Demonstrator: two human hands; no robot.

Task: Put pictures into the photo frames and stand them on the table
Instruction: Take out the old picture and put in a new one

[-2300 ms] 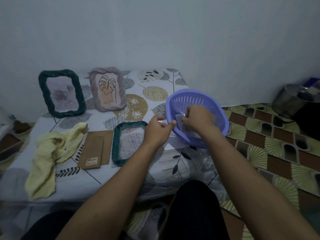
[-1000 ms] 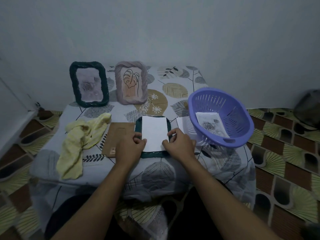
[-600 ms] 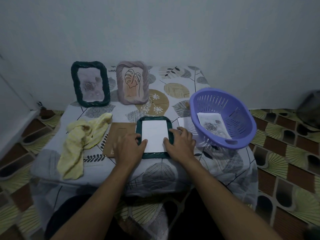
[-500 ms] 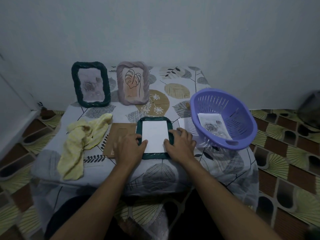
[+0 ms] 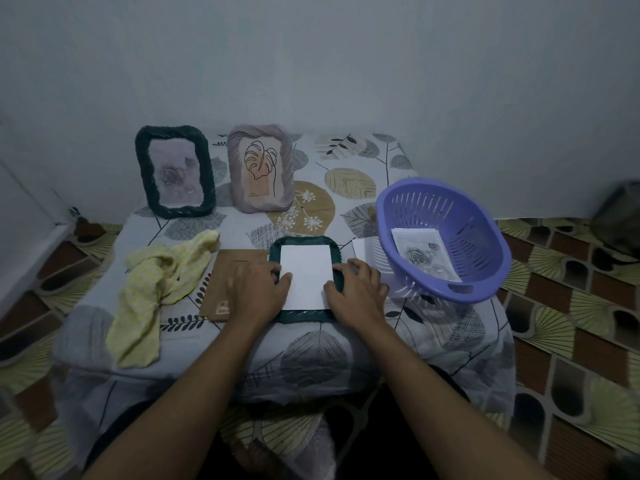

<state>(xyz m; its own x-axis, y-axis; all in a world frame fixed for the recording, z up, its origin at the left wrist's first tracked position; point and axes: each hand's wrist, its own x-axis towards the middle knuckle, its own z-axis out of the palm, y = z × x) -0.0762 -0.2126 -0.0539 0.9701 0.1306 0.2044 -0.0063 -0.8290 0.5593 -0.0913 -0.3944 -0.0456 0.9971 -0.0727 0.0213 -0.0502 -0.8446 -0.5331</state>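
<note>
Sheet's printed side can't be seen, only the blank white back of the picture [image 5: 305, 276]. It lies flat inside the green frame [image 5: 300, 316], face-down at the table's [image 5: 349, 157] near middle. My left hand [image 5: 258, 289] covers the frame's left rim and my right hand [image 5: 358, 292] its right rim. Both lie flat, hands apart, thumbs pressing the sheet, fingers loosely bent and gripping nothing. A dark object [image 5: 620, 220] at the right edge is cut off and blurry. A white sheet [image 5: 363, 249] is half hidden under the purple basket [image 5: 481, 237], which holds a rose print [image 5: 420, 256]. The brown backing board [image 5: 221, 282] is partly under my left hand, with a yellow cloth [image 5: 156, 282] beside it. Two filled frames stand at the back, dark green [image 5: 173, 174] and mauve [image 5: 261, 168]. A second ago the sheet was still tilted above the frame; now it's seated.
</note>
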